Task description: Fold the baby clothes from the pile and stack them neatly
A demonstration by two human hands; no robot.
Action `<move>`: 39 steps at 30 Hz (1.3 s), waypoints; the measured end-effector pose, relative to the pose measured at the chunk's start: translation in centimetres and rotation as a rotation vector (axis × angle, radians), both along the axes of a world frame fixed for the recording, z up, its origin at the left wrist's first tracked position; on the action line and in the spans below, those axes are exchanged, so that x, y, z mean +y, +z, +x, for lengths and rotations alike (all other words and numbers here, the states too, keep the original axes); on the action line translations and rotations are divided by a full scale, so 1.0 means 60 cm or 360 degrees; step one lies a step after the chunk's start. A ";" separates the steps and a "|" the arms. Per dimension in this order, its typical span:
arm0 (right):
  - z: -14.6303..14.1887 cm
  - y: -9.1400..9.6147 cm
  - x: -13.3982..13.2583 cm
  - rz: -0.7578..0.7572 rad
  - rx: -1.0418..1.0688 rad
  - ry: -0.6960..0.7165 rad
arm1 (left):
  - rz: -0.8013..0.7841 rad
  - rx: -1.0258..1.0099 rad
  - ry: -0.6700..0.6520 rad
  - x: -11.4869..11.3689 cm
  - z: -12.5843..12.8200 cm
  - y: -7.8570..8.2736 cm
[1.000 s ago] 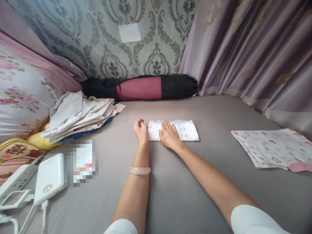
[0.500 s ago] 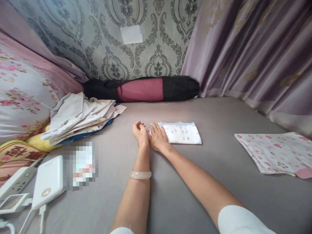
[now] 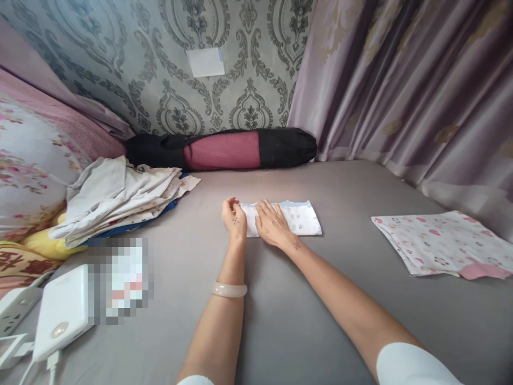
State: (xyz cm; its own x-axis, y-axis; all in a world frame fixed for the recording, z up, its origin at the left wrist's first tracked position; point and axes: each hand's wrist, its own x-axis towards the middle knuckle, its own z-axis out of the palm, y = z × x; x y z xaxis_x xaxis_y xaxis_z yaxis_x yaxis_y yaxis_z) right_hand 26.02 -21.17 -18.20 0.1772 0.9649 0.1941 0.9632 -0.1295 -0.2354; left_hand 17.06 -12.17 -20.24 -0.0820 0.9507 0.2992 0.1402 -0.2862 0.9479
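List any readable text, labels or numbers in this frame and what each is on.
Red characters on the yellow cushion at the left edge: cut off, unreadable.
Pixelated patch on the grey sheet: nothing readable.
White paper on the wallpaper: blank.
White power bank: round mark, no text.
Folded cloth under the right hand: print only.

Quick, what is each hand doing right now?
Left hand: loosely curled at the left end of the folded white cloth; whether it grips it cannot be told.
Right hand: open, flat on the cloth.
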 end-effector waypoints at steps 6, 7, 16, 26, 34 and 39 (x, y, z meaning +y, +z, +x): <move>0.008 -0.017 -0.011 -0.0077 -0.0027 0.0031 | 0.0115 0.0279 -0.0295 -0.029 0.024 0.001; 0.007 -0.018 -0.011 -0.0075 -0.0016 0.0029 | 0.0133 0.0323 -0.0334 -0.031 0.026 -0.001; 0.042 -0.010 -0.021 -0.0038 0.0181 0.0011 | 0.0222 0.0711 -0.0449 -0.040 0.030 -0.008; 0.079 -0.030 -0.051 -0.0009 -0.0029 -0.0184 | 0.0599 0.1400 -0.0705 -0.056 0.038 -0.021; 0.085 -0.030 -0.051 -0.0022 0.0047 -0.0162 | 0.0588 0.1586 -0.0681 -0.062 0.036 -0.017; 0.104 -0.024 -0.063 0.0013 -0.0002 -0.0292 | 0.0590 0.1619 -0.0634 -0.068 0.041 -0.009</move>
